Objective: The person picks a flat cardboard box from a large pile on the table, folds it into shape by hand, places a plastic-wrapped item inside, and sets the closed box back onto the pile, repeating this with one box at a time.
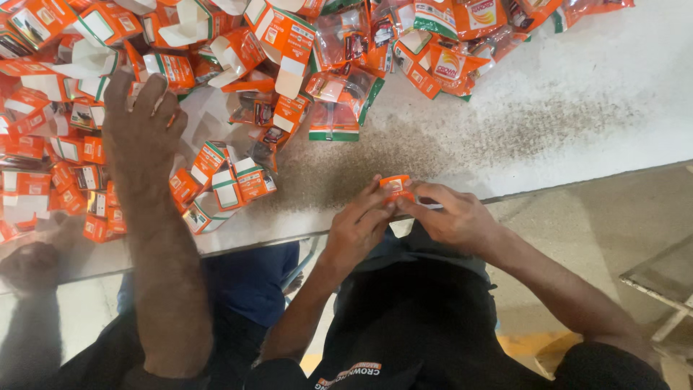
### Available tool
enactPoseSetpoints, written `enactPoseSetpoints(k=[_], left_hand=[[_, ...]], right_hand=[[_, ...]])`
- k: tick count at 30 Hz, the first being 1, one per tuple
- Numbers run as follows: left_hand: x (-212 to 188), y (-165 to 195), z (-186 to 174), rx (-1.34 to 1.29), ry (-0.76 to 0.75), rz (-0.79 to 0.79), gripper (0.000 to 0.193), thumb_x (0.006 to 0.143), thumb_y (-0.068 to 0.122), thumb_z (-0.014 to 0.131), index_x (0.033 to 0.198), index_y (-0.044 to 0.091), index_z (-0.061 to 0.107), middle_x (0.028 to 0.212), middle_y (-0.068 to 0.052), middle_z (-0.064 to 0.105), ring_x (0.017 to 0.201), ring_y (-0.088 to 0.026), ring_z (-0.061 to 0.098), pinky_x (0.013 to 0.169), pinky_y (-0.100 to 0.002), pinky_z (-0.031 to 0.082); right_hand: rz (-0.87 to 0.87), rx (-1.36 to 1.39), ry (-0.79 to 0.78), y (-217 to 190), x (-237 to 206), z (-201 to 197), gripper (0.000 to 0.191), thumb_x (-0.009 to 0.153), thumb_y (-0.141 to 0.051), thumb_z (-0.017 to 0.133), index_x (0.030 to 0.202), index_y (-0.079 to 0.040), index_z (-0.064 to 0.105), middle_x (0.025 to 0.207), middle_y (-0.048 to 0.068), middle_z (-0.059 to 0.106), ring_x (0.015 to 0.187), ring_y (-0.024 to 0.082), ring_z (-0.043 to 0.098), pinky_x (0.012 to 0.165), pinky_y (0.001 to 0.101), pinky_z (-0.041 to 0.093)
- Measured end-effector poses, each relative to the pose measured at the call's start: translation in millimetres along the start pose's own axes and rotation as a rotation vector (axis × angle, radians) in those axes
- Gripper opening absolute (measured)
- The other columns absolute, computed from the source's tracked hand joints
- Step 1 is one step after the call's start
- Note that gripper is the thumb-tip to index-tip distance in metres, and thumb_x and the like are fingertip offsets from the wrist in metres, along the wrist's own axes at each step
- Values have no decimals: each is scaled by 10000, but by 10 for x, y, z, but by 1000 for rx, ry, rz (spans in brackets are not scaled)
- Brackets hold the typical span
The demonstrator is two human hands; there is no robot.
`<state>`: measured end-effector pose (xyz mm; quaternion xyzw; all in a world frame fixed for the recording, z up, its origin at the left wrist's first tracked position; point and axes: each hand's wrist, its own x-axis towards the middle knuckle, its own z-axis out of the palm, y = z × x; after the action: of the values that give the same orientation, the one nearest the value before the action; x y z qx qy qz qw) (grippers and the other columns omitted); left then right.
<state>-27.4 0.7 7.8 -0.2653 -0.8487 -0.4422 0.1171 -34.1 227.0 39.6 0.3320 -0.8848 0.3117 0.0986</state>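
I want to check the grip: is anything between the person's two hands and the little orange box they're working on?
Nothing visible. The left hand and right hand both pinch the small orange box directly at the table edge. The co-worker's hand reaches into the pile farther left.

A pale, speckled desk (577,94) carries a heap of small orange cartons (86,144) on its left and far side, with clear packets (339,101) among them.
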Motion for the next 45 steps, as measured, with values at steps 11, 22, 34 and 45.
enactPoseSetpoints(k=[11,22,34,45], left_hand=[[62,-26,-10,-200,15,-74,313,791,-19,824,1047,14,647,1222,-115,668,1283,-352,639,982,-410,609],[185,-44,-22,-29,-3,55,269,864,49,817,1084,79,665,1327,-67,623,1305,-321,667,1031,-403,595],[814,-400,-612,379,248,-89,507,918,150,796,1377,72,596,1534,-150,523,1302,-369,610,1085,-467,523],[2492,-1056,-1201,361,313,-374,312,977,252,767,1228,88,680,1142,-153,736,1070,-367,712,949,-464,555]], right_hand=[[142,187,79,-37,26,36,298,825,12,730,1078,-144,756,1332,160,588,1058,260,718,755,323,625],[150,70,204,-73,-105,163,190,861,-60,803,1033,-122,754,1305,120,630,991,264,711,789,362,611],[485,-425,416,746,-36,-752,617,942,-105,805,1485,-19,525,1561,294,403,1227,393,556,973,504,527],[429,-424,214,841,1068,-111,377,875,-185,826,1214,-105,679,1212,124,585,1185,348,551,959,512,488]])
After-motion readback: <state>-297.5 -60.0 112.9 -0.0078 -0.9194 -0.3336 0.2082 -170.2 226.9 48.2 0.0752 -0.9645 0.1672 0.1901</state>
